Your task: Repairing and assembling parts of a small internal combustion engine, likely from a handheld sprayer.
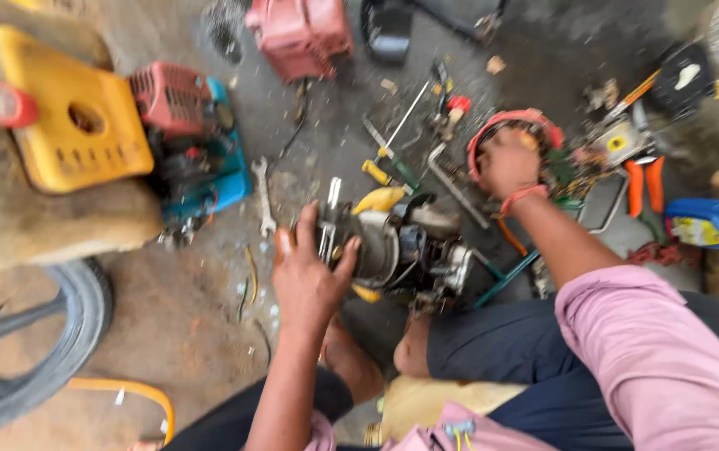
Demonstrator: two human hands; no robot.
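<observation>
A pink sleeve (660,359) fills the lower right, nearest the camera, above the seated person's dark trousers. The left hand (308,271) is clamped on the round end of a small engine (401,246) resting on the grimy concrete floor (192,317) just in front of the knees. The right hand (507,161) reaches well away from it into a red round tray (516,119) of small parts; the picture is too blurred to tell whether its fingers are closed on anything. The engine looks heavy, rigid metal, probably oily and slippery, best gripped by its cylindrical housing. Its long axis runs left to right, round end pointing left. Wrenches (263,196) lie scattered nearby, and a yellow-tanked machine (75,117) sits at the left.
</observation>
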